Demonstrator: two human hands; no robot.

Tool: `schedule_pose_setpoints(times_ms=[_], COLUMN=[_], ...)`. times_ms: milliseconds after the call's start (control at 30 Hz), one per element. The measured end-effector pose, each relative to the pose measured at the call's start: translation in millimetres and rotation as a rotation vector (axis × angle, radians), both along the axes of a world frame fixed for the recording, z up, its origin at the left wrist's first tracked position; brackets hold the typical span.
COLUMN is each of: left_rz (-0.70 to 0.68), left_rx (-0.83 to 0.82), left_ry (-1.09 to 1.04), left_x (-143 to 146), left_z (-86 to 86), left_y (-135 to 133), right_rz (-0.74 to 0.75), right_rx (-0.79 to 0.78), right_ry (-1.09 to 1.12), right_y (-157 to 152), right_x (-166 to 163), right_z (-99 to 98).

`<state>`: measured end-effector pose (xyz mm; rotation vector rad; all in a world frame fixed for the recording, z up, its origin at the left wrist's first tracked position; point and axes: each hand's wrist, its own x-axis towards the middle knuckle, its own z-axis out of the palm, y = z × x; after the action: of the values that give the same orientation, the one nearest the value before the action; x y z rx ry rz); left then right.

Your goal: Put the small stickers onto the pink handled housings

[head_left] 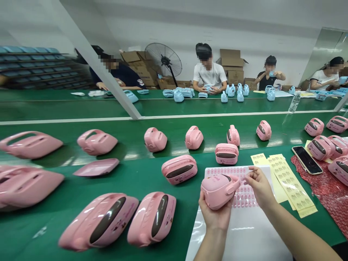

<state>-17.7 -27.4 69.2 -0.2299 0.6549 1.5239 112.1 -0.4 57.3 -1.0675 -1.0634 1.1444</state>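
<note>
My left hand [216, 214] grips a pink plastic handled case [219, 190] from below, above a white sticker sheet [241, 192] with rows of small pink stickers. My right hand [259, 185] is beside the case's handle, thumb and forefinger pinched together on something too small to make out, over the sticker sheet. Both hands are at the near edge of the green bench [144, 177].
Several pink cases [179, 168] lie over the green belt and bench. Yellow backing sheets [288, 181], a phone [306, 159] and red bubble wrap [326, 188] are at the right. Across the belt, other people handle blue cases [231, 92]; a fan [163, 59] and cartons stand behind.
</note>
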Motion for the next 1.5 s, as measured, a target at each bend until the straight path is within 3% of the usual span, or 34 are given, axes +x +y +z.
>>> schedule_pose_setpoints(times_ms=[67,167,367,533,867,1000,1133,1267,1500], left_rz=[-0.007,-0.022,-0.003,-0.016,-0.033,-0.026,-0.032,-0.068,-0.174], left_rx=[0.061,0.107,0.026,0.047,0.134,0.097,0.05,0.092,0.18], left_ry=[-0.067,-0.079,-0.142,-0.139,-0.089,-0.121,-0.204,-0.184,-0.028], left_x=[2.8,8.4,16.4,18.3,14.0,13.9,13.2,12.5,2.4], left_z=[-0.5,4.1,17.9,13.7,5.3,5.4,12.3,14.2,3.3], left_y=[-0.6,-2.1,-5.8,-8.0,-8.2,-6.9,-7.8,-10.2,-7.1], right_rz=[0.032,0.039,0.056,-0.03,-0.025,0.035,-0.098,-0.122,0.03], right_rx=[-0.066,-0.087,-0.062,-0.039,0.069,0.145,0.168,0.105,-0.041], right_ry=[0.199,0.257,0.21,0.209,-0.126,-0.404,-0.654,-0.618,-0.62], right_y=[-15.0,-27.8,-32.0,-36.8,-34.7,-32.7,-25.3,-20.5,-7.1], right_x=[-14.1,-26.5,-27.8,-30.6,-27.4,-19.1,-5.9,-1.8,25.3], right_z=[15.9,28.9,27.9,23.8,30.6,36.1,36.8,35.8,42.5])
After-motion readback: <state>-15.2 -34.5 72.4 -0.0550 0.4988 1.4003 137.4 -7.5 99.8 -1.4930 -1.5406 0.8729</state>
